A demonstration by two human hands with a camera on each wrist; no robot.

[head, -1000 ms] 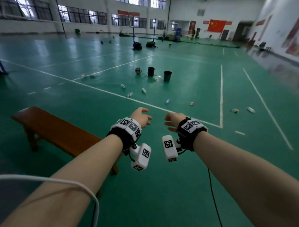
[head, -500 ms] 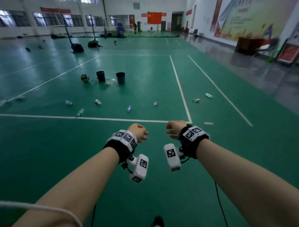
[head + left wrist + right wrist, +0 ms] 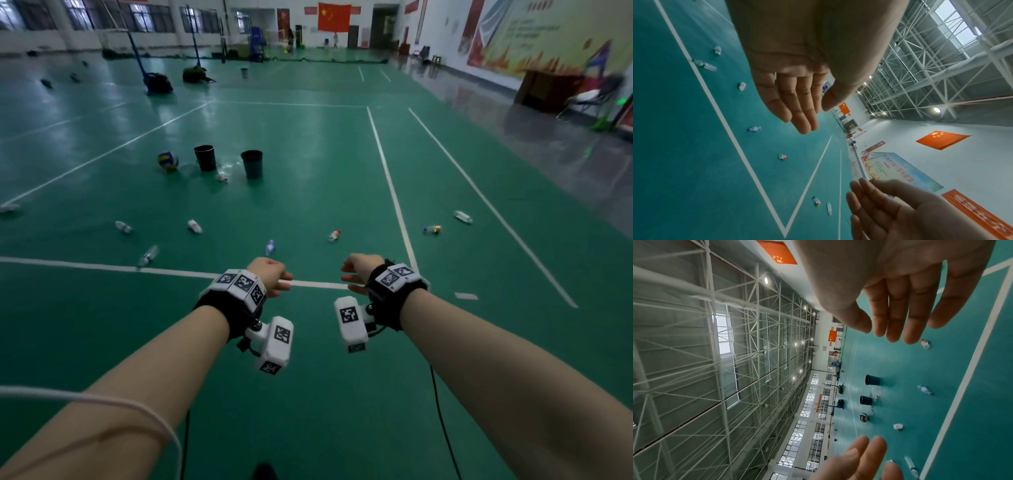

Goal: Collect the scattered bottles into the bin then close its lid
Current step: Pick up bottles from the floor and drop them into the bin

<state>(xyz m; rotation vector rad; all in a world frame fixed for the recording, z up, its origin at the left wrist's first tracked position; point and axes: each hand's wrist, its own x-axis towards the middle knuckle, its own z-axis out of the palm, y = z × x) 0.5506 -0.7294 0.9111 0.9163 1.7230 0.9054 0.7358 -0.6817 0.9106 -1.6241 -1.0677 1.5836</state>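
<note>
volleyball (image 3: 168, 161) on green floor (image 3: 308, 192) | red flag (image 3: 334, 16) on far wall

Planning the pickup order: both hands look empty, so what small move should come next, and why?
Probably step forward and reach the left hand down toward the purple-tinted bottle. Both it and the right hand are open and hold nothing, that bottle lies nearest ahead, and the bins stand farther off.
</note>
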